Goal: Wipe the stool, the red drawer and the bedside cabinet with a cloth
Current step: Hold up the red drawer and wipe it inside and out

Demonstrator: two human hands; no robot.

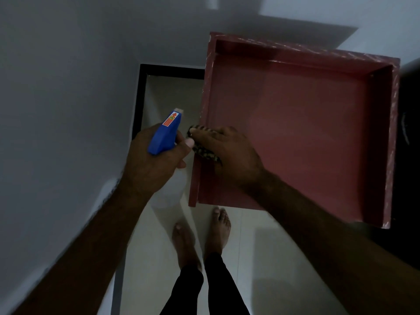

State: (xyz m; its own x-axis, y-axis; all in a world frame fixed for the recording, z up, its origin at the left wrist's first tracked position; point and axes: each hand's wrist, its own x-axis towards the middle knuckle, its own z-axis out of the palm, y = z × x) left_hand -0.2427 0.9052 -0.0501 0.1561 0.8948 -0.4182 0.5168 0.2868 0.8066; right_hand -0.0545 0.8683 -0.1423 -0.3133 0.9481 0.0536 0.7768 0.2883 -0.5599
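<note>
The red drawer (295,123) is pulled out and seen from above, its inside bare. My right hand (229,148) presses a dark patterned cloth (205,153) onto the drawer's left rim, with most of the cloth hidden under the palm. To the left of the drawer, my left hand (154,162) grips a spray bottle (167,133) with a blue head; its pale body hangs below the hand. The stool is not in view.
A grey wall (68,98) runs along the left. A dark cabinet body (409,133) borders the drawer on the right. Below are a pale tiled floor (261,258) with a black skirting edge (137,98) and my bare feet (200,235).
</note>
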